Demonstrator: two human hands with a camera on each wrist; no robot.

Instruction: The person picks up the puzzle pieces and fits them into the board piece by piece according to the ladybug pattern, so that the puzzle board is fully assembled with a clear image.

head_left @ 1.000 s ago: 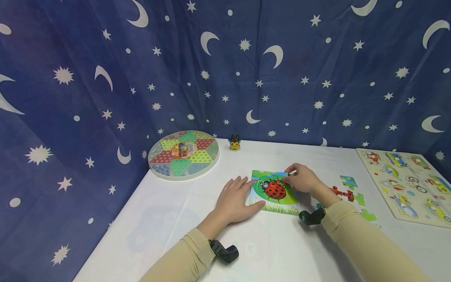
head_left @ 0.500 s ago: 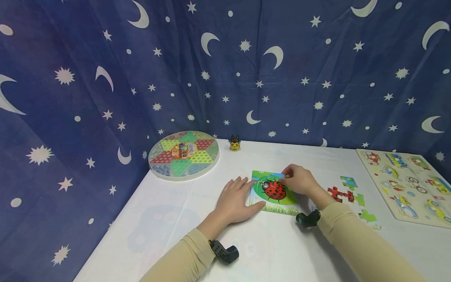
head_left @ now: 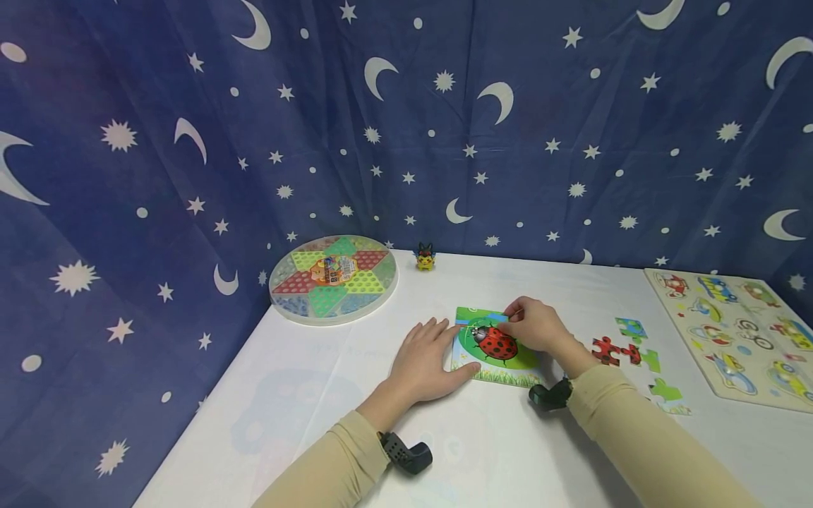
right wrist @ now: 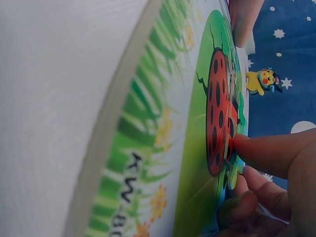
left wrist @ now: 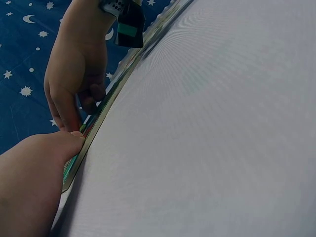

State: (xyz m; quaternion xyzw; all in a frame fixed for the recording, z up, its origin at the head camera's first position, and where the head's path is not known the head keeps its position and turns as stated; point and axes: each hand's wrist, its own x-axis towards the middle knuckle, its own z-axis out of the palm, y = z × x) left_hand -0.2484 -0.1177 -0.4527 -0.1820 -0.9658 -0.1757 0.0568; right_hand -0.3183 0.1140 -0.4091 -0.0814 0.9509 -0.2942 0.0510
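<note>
A ladybug jigsaw board (head_left: 504,377) lies on the white table, with a grass strip along its near edge. Over its left edge my left hand (head_left: 420,358) rests with fingers extended, the thumb touching the board's near side. At the upper right of the board, my right hand (head_left: 538,326) pinches a puzzle piece (right wrist: 232,178) between thumb and fingers. That piece shows green and red in the right wrist view, lying against the ladybug picture; the hand partly hides it. Right of the board lie loose puzzle pieces, among them a red one (head_left: 605,351) and a green one (head_left: 665,390).
A round Chinese checkers board (head_left: 327,310) lies at the back left. A small yellow figurine (head_left: 425,258) stands near the back edge. On the far right is a wooden vehicle puzzle board (head_left: 724,331). A blue curtain (head_left: 406,127) with moons and stars hangs behind the table.
My right hand has slid slightly left along the upper part of the board, still pinching. More of the loose pieces show beside its wrist. My left hand stays in place.
</note>
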